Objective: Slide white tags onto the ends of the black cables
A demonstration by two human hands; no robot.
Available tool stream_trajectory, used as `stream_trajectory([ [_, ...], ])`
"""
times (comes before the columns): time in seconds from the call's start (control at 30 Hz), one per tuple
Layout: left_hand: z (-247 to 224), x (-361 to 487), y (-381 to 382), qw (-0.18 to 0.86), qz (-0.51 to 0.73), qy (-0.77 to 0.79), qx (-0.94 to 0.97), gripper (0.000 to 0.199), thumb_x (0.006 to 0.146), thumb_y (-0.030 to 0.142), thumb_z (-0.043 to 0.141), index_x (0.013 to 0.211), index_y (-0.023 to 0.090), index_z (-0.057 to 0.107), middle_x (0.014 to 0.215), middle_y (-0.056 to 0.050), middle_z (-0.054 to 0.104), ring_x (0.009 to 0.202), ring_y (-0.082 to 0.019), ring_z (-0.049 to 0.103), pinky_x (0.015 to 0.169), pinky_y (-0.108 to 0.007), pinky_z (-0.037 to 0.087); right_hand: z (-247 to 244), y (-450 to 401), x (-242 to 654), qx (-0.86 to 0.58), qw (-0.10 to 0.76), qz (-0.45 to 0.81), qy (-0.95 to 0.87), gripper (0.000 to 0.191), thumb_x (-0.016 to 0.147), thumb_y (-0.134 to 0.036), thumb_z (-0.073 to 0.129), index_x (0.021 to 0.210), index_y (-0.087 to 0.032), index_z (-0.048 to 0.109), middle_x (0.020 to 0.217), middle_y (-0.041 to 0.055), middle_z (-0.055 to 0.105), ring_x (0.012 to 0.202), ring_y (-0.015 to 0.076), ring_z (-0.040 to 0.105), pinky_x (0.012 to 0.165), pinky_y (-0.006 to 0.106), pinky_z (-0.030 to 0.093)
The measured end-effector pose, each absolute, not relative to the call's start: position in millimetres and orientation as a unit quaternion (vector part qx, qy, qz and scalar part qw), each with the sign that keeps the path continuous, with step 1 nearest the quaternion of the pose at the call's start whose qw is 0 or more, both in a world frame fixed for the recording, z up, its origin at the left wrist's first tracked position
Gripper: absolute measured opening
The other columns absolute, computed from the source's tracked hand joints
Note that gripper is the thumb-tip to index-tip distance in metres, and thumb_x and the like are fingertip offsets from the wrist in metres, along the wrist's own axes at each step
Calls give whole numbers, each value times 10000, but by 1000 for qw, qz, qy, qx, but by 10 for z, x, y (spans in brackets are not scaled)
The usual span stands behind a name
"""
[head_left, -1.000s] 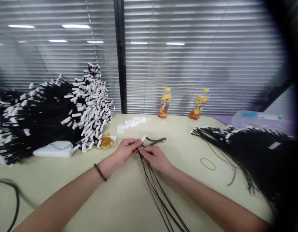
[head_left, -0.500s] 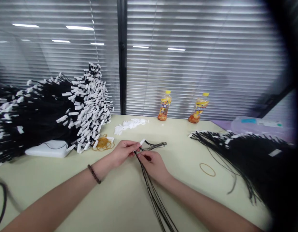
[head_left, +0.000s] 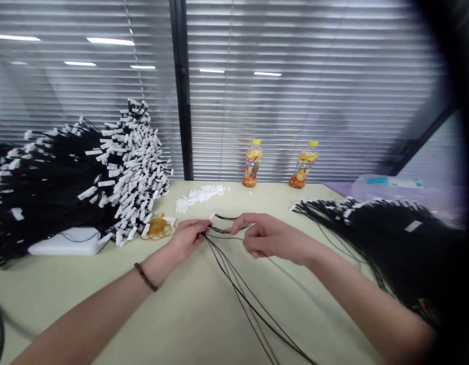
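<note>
Pinched in my left hand point(head_left: 189, 237) is a bundle of thin black cables point(head_left: 238, 289), held near a white tag point(head_left: 212, 217) at its end. Short cable ends stick out to the right of those fingers, while the long strands hang down toward the table's near edge. My right hand point(head_left: 274, 235) is to the right of the bundle, its index finger bent forward and the other fingers curled. One thin cable runs from the left fingers into the right hand, apart from the other strands. My right fingertips partly cover the short ends.
At left lies a big heap of white-tagged black cables point(head_left: 131, 167), beside yellow rubber bands point(head_left: 158, 228) and a white block point(head_left: 67, 242). Loose white tags point(head_left: 200, 196) and two drink bottles point(head_left: 252, 165) are at the back. Another cable pile point(head_left: 394, 228) is at right.
My right hand has moved right, away from the left fingers, drawing one cable out sideways. The hanging strands have spread. My right forearm now covers the spot where a single rubber band lay.
</note>
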State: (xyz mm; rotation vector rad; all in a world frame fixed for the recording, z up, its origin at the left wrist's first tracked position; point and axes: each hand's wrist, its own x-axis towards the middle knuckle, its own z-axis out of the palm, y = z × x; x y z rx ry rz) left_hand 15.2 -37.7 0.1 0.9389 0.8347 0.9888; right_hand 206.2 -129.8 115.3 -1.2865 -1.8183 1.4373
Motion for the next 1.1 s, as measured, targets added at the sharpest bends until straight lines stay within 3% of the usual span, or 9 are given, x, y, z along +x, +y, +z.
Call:
stream_trajectory([
  [0.1,-1,144,-355,706,447,367,409,306,568,281,708,785,73,650,687,-58,577,582,-63,467,471,-173,288,1600,-1474,2263,-429,261,554,-665,123,729,-207,519,818,-146,578,542,1,528,380,34,338,352,156,220],
  [0.23,15,138,-361,714,435,369,407,293,578,281,703,774,70,649,652,-51,569,540,-54,458,436,-160,276,1925,-1672,2567,-384,380,555,-633,196,782,-289,443,802,-178,602,636,27,589,363,50,414,299,147,209],
  [0.33,16,133,-368,715,437,376,396,290,572,273,711,777,78,648,683,-59,583,557,-62,479,459,-162,315,1967,-1700,2751,-416,493,476,-598,189,717,-271,476,817,-204,622,686,39,593,427,88,453,329,192,286],
  [0.43,11,124,-369,723,436,369,388,282,582,280,707,782,91,647,726,-61,593,593,-70,498,509,-168,356,1952,-1629,2827,-457,539,404,-581,189,727,-260,513,870,-209,625,816,89,582,444,77,399,346,218,285],
  [0.6,13,114,-374,732,430,352,395,263,598,273,700,772,84,645,697,-50,575,606,-70,493,543,-167,374,1878,-1427,2781,-458,579,371,-563,211,791,-371,476,854,-203,587,568,5,381,424,56,311,363,194,251],
  [0.7,15,114,-368,746,425,346,379,253,597,243,703,778,76,643,724,-52,567,613,-66,489,564,-167,386,1657,-1258,2652,-507,566,266,-593,250,790,-396,472,854,-177,574,557,3,416,437,71,335,390,198,277],
  [0.77,22,114,-365,756,422,342,365,242,599,227,702,777,75,640,745,-51,562,617,-62,487,577,-166,395,1403,-1140,2483,-537,507,203,-644,261,750,-386,526,836,-147,584,582,19,486,446,82,379,403,202,306],
  [0.9,57,111,-383,771,397,338,365,222,602,217,697,757,70,638,743,-51,562,589,-52,481,526,-141,374,798,-998,2010,-510,397,190,-739,184,775,-281,483,730,-164,616,667,21,578,584,110,487,533,203,362],
  [1.1,82,104,-406,769,384,338,384,207,603,220,694,726,63,640,701,-55,559,572,-57,476,513,-143,365,333,-1015,1721,-521,384,144,-748,194,775,-216,453,649,-166,591,593,-8,544,543,96,456,516,192,301],
])
